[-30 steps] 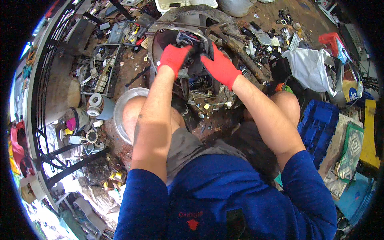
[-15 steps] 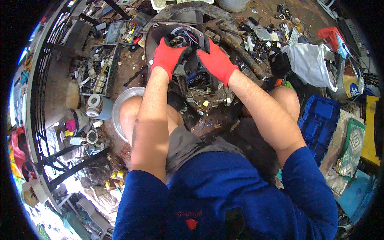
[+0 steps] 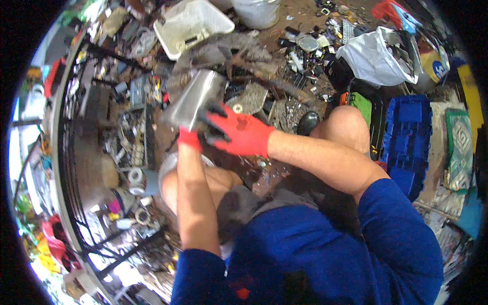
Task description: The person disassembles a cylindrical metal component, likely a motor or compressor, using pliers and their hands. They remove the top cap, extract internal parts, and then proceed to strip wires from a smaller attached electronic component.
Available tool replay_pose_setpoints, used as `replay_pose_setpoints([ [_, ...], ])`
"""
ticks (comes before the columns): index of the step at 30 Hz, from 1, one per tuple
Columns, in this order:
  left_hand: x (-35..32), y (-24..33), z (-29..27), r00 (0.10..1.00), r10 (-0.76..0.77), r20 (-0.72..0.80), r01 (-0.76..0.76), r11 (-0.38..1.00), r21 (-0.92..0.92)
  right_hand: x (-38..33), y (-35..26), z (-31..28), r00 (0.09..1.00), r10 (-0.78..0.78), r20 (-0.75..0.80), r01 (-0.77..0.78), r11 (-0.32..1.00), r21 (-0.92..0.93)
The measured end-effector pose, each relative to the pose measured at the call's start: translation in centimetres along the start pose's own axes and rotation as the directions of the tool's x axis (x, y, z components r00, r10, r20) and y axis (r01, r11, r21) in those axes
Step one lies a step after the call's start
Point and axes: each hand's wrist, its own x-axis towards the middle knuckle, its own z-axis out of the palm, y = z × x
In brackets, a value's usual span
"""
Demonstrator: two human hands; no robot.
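Both hands gloved in red, black at the fingertips. Left hand (image 3: 189, 138) mostly hidden behind a shiny metal housing (image 3: 195, 99) — only the cuff end shows, pressed against the housing's lower edge; grip cannot be confirmed. Right hand (image 3: 236, 133) clamped on the housing's right lower side, black-tipped fingers (image 3: 213, 114) curled over its edge. Housing held tilted, raised above the cluttered ground, roughly centre-left of view, motion-blurred. Bare knees either side: 1 under the left forearm, 1 at right beside a dark round object (image 3: 307, 121). Round metal lid (image 3: 170, 168) partly visible below the left wrist. White plastic tub (image 3: 190, 23) at top, white plastic bag (image 3: 373, 56) at upper right, blue crate (image 3: 406, 137) at right. Black wire rack (image 3: 76, 152) along the left, loaded with small parts. Scrap and loose hardware scattered over brown ground (image 3: 300, 15) — individual pieces too small to identify.
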Motion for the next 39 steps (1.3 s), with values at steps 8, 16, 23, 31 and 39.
replay_pose_setpoints([
  [8,-2.5,12.3,-6.4,0.972,0.184,0.145,-0.218,0.937,0.272,2.1,-0.6,-5.9,0.981,-0.018,-0.192,0.175,0.497,0.850],
  [16,-2.0,17.5,-4.4,0.957,0.185,0.225,-0.263,0.881,0.393,0.1,-2.5,-6.5,0.936,-0.072,-0.346,0.301,0.672,0.676],
  [23,-0.6,18.7,-3.2,0.994,0.009,0.111,-0.038,0.964,0.264,-0.7,-3.1,-8.2,0.918,-0.120,-0.378,0.322,0.781,0.535],
  [31,-2.6,14.5,-1.9,0.971,-0.233,-0.043,0.235,0.971,0.041,-1.2,-2.9,-8.0,0.914,-0.141,-0.379,0.327,0.809,0.488],
  [39,-2.9,15.1,-2.0,0.997,-0.083,0.004,0.078,0.953,0.294,-0.8,-2.4,-9.0,0.924,-0.071,-0.376,0.324,0.668,0.670],
])
